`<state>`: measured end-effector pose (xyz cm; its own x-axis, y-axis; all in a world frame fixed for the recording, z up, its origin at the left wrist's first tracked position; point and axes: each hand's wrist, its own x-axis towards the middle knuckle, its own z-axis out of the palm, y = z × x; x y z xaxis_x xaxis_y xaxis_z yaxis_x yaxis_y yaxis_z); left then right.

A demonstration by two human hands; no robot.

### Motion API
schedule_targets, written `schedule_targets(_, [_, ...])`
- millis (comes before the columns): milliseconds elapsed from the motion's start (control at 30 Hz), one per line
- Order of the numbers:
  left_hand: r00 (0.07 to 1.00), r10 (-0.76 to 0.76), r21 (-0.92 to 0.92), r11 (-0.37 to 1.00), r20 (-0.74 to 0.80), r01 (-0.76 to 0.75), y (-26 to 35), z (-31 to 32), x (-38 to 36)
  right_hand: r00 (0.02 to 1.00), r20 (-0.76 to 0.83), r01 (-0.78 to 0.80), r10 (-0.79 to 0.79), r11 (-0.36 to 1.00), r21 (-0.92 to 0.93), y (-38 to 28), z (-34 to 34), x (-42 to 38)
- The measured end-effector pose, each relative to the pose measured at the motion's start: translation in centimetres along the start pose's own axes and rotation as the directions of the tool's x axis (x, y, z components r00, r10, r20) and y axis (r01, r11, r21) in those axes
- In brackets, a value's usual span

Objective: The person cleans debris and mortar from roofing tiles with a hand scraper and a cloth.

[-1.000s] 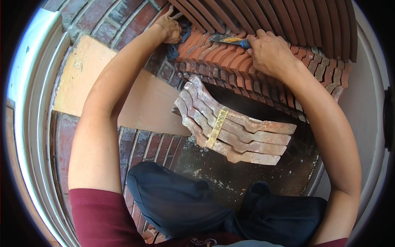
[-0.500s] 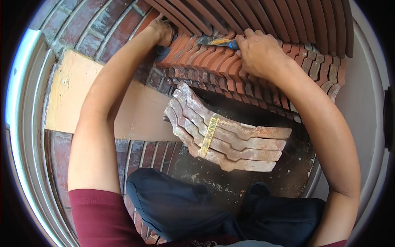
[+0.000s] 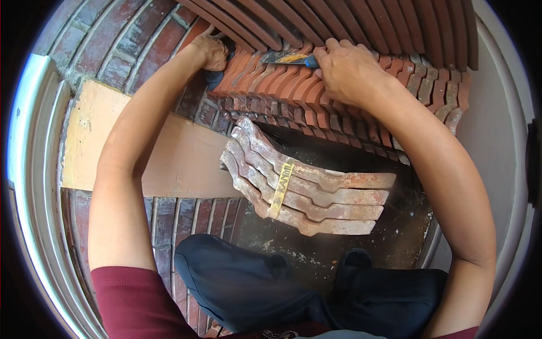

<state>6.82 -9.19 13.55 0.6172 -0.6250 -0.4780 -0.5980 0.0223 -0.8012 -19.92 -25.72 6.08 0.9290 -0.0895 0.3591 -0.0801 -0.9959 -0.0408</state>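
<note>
My right hand (image 3: 353, 70) is closed around the blue handle of a flat-bladed hand tool, its grey and yellow blade (image 3: 282, 57) pointing left over the row of orange-red roof tiles (image 3: 288, 85). That row stands on edge, packed side by side, just below the hand. At the left end of the row, my left hand (image 3: 209, 52) has its fingers curled in against the tiles. What those fingers grip is hidden. A blue-grey piece (image 3: 213, 79) shows just under the left hand. Taller brown ribbed tiles (image 3: 339, 22) rise behind both hands.
A bundle of weathered curved tiles (image 3: 333, 198) bound with yellow tape (image 3: 281, 191) lies before my legs. A tan board (image 3: 180, 152) rests on the brick paving (image 3: 180, 220) to the left. Pale curved walls or frames (image 3: 502, 113) stand at either side.
The view has shifted slightly, so the tiles and bundle sit a little further left. Both hands keep nearly the same positions at the tile row, the right one still holding the blue-handled tool.
</note>
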Motion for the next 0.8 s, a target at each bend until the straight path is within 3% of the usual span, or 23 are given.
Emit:
schedule_targets(67, [0.997, 0.056, 0.084, 0.995, -0.060, -0.051, -0.8, 1.6, 0.8, 1.000, -0.003, 0.017, -0.017, 1.000, -0.007, -0.1, 0.0, 0.1])
schedule_targets(167, [0.981, -0.101, 0.152, 0.980, -0.165, 0.126, -0.1, 2.4, 2.5, 0.999, 0.001, 0.032, -0.032, 0.999, -0.018, -0.2, -0.2, 0.1])
schedule_targets(200, [0.967, -0.165, 0.071, 0.981, -0.194, 0.182, 0.2, 2.4, 2.8, 0.999, 0.002, 0.042, -0.042, 0.999, -0.014, -0.2, -0.2, 0.1])
schedule_targets(300, [0.925, -0.069, -0.006, 0.997, -0.374, 0.072, -0.4, 2.7, 3.1, 0.999, 0.019, 0.036, -0.036, 0.999, -0.016, -0.3, -0.1, -0.1])
schedule_targets(600, [0.958, 0.005, 0.004, 1.000, -0.286, -0.004, -0.8, 2.8, 2.0, 0.999, -0.002, 0.032, -0.032, 0.999, -0.008, 0.1, -0.3, -0.4])
schedule_targets(700, [0.946, -0.113, 0.011, 0.992, -0.305, 0.123, 0.3, 2.9, 2.1, 0.999, 0.001, 0.038, -0.038, 0.999, -0.006, 0.1, -0.3, -0.3])
schedule_targets(733, [0.956, -0.158, 0.048, 0.983, -0.246, 0.175, 0.7, 2.3, 2.2, 0.999, 0.004, 0.034, -0.034, 0.999, -0.007, -0.1, -0.4, -0.3])
schedule_targets(800, [0.954, -0.091, 0.059, 0.992, -0.284, 0.112, 0.1, 3.4, 2.5, 1.000, -0.002, 0.031, -0.031, 0.999, -0.011, 0.0, -0.1, -0.2])
